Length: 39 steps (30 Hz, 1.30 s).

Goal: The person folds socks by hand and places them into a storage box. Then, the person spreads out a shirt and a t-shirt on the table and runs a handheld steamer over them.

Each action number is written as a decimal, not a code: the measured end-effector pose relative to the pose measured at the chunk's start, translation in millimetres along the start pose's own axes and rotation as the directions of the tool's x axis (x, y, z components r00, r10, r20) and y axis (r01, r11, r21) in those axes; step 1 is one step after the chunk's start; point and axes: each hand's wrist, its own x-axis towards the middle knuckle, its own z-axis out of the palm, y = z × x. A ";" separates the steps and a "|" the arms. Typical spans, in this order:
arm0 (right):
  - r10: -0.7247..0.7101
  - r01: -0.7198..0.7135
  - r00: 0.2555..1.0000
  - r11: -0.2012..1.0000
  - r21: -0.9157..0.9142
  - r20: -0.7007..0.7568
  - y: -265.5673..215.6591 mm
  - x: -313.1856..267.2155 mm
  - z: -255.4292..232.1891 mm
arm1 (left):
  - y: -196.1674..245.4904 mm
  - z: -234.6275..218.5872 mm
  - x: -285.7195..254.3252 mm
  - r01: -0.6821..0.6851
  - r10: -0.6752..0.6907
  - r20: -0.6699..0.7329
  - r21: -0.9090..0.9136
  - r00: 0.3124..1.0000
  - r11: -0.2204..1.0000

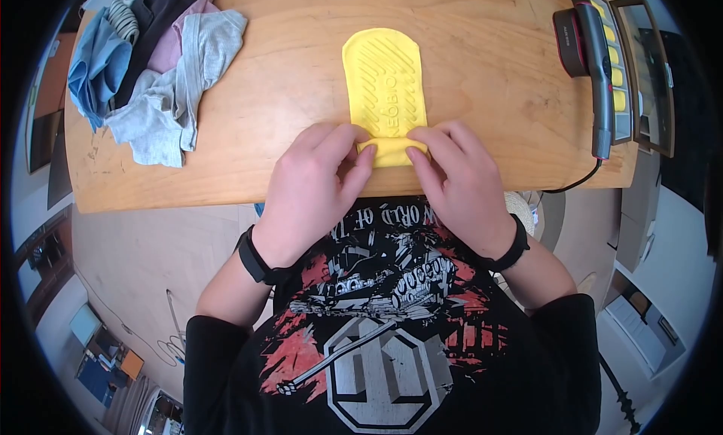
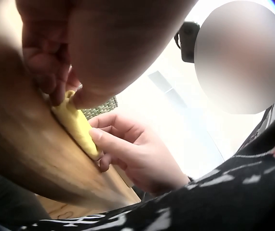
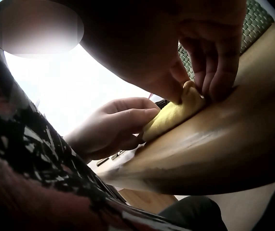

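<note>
A yellow sock (image 1: 384,81) with raised grip stripes and the letters NEOBIO lies flat on the table, its rounded toe away from the person. Its near end is folded over into a thick roll. At the left corner of that roll, the left hand (image 1: 320,164) pinches the fabric between thumb and fingers. The right hand (image 1: 463,171) pinches the opposite corner in the same way. Seen from the left wrist, the rolled sock end (image 2: 77,125) stretches between both hands at the table edge. In the right wrist view a curled fold of the sock (image 3: 173,113) shows beside the fingers.
A heap of clothes (image 1: 177,81), grey, blue, pink and dark, lies on the left of the wooden table (image 1: 279,66). On the right stands an open case (image 1: 621,66) with yellow pieces inside and a dark device against it. A black cable (image 1: 576,185) runs off the near edge.
</note>
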 end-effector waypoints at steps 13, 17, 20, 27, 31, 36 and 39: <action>0.082 -0.077 0.995 0.994 0.075 -0.056 6.7 -0.1 2.6 | 8.8 -5.7 0.6 0.217 -0.215 0.029 -0.116 0.976 0.969; 0.051 -0.049 0.998 0.997 0.052 -0.043 4.5 -0.6 -0.3 | 5.7 -4.0 0.8 0.201 -0.200 0.019 -0.162 0.980 0.966; 0.016 -0.016 1.000 1.000 0.019 -0.024 6.3 -0.6 -0.9 | 2.8 -4.9 0.8 0.172 -0.170 0.033 -0.122 0.985 0.977; -0.384 0.382 0.923 0.915 -0.131 0.009 25.5 -8.3 1.9 | -9.8 -9.3 -2.6 -0.317 0.318 -0.004 0.090 0.948 0.944; -0.423 0.436 0.900 0.878 -0.198 0.110 24.3 -19.9 -2.9 | -13.1 -10.4 -13.8 -0.367 0.359 0.090 0.115 0.929 0.923; -0.409 0.419 0.908 0.895 -0.153 0.095 23.6 -18.8 -1.3 | -12.7 -8.8 -16.0 -0.410 0.404 0.073 0.123 0.912 0.904; -0.389 0.396 0.917 0.913 -0.098 0.086 24.8 -14.3 -3.1 | -12.9 -6.8 -13.6 -0.415 0.411 0.059 0.105 0.910 0.904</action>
